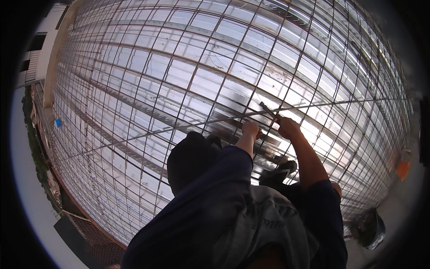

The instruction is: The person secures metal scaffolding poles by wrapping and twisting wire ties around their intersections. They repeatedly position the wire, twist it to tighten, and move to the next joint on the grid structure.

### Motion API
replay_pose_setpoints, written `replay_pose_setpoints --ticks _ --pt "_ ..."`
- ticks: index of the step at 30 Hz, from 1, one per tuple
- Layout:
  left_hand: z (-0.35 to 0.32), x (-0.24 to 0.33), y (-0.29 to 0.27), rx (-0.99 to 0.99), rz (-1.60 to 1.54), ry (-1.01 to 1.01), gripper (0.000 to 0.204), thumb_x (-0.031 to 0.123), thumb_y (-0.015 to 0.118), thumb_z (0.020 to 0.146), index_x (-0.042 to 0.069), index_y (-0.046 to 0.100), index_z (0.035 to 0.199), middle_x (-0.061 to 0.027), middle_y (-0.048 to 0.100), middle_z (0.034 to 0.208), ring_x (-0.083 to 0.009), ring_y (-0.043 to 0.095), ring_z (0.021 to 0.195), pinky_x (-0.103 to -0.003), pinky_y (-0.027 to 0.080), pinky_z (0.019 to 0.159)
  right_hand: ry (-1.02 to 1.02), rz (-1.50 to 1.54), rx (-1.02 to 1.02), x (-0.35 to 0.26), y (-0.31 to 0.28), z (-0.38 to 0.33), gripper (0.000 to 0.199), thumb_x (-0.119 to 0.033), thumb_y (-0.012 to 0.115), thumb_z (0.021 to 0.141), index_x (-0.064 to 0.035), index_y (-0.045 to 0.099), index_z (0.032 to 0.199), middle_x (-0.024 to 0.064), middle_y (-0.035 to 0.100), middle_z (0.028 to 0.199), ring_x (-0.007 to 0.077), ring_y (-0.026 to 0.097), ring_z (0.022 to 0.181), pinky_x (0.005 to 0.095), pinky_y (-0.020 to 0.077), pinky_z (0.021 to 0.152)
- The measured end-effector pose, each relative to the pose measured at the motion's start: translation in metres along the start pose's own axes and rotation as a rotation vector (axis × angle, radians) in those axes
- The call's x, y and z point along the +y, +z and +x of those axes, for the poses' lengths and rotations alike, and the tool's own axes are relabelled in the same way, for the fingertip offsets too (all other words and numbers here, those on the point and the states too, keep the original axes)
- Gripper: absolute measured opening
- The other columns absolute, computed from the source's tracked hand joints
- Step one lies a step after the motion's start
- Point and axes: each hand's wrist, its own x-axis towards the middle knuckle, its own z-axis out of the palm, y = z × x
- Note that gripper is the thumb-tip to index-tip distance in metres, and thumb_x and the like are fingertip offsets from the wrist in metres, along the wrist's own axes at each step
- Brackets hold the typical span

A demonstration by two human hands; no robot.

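My right hand is closed around the grip of a slim hand tool. The tool has a dark, wider head and some red near the grip; its exact kind is hard to make out. Just left of it, my left hand is closed low over the bars, fingers curled, with what it holds hidden. Both hands are above a grid of thin steel reinforcing bars laid over shiny ribbed metal decking. A long straight rod crosses the grid diagonally just beyond my hands.
My shoe stands on the mesh below my hands. Dark rebar ties and toothed metal strips run beneath the grid. A blue object lies at the far left, an orange one at the right edge. A dark container sits lower right.
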Motion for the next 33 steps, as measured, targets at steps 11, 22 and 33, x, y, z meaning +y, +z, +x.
replay_pose_setpoints --ticks 11,22,33 --pt "-0.029 -0.006 0.007 0.15 0.085 0.226 0.029 0.013 0.044 0.085 -0.001 0.07 0.089 -0.0225 0.067 0.097 -0.0331 0.065 0.093 -0.042 0.051 0.082 0.039 -0.331 -0.285 -0.057 0.016 0.051 0.029 -0.03 0.05 0.092 -0.0079 0.067 0.098 0.0111 0.067 0.1 0.0289 0.065 0.095 0.0412 0.0529 0.078" --pt "-0.011 -0.021 0.005 -0.021 0.32 0.406 0.027 0.014 0.047 0.084 -0.001 0.07 0.085 -0.0215 0.067 0.094 -0.0333 0.066 0.091 -0.042 0.051 0.08 0.36 -0.4 -0.347 -0.112 -0.007 0.047 0.031 -0.017 0.062 0.079 -0.0058 0.067 0.108 0.0146 0.066 0.11 0.0324 0.063 0.101 0.0479 0.0526 0.079" --pt "-0.019 -0.038 -0.153 -0.208 0.375 0.182 0.034 0.026 0.045 0.09 -0.001 0.067 0.092 -0.0162 0.067 0.099 -0.0281 0.067 0.083 -0.045 0.055 0.071 0.01 -0.268 -0.145 -0.07 0.018 0.024 0.023 -0.017 0.059 0.082 -0.0052 0.062 0.101 0.0141 0.068 0.095 0.0314 0.067 0.089 0.0412 0.0524 0.076"
